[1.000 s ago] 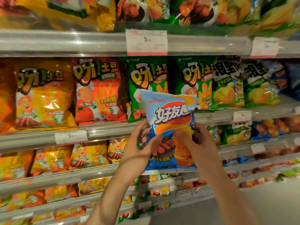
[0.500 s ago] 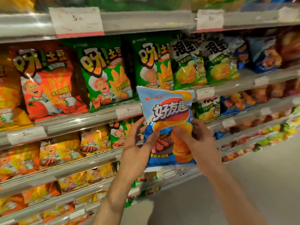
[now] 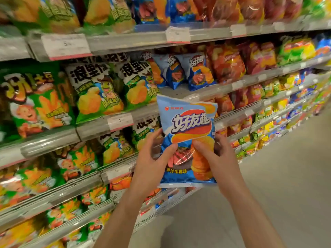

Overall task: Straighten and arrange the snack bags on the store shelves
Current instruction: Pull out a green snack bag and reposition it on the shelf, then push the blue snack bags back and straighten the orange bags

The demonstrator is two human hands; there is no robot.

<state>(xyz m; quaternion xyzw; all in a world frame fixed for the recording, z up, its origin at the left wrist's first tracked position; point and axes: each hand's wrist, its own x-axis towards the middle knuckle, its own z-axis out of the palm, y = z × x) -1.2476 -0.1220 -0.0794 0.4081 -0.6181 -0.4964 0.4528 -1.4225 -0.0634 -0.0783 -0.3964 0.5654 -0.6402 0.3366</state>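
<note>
I hold a light-blue chip bag (image 3: 187,122) upright in front of the shelves, with both hands on its lower half. My left hand (image 3: 152,163) grips its left edge, thumb across the front. My right hand (image 3: 217,156) grips the right edge, thumb pressed on the front. Two matching blue bags (image 3: 186,72) stand on the shelf just above and behind it, with a bare stretch of shelf (image 3: 179,91) in front of them.
Green-and-white puff bags (image 3: 100,88) and green fry bags (image 3: 35,101) fill the shelf to the left. Red bags (image 3: 229,63) stand right of the blue ones. Price tags (image 3: 120,121) line the shelf rails. The aisle floor (image 3: 286,176) lies to the right.
The view has shifted right along the shelves; the orange and red fry bags left the frame and the matching blue bags came into sight. Both hands keep the same hold on the bag.
</note>
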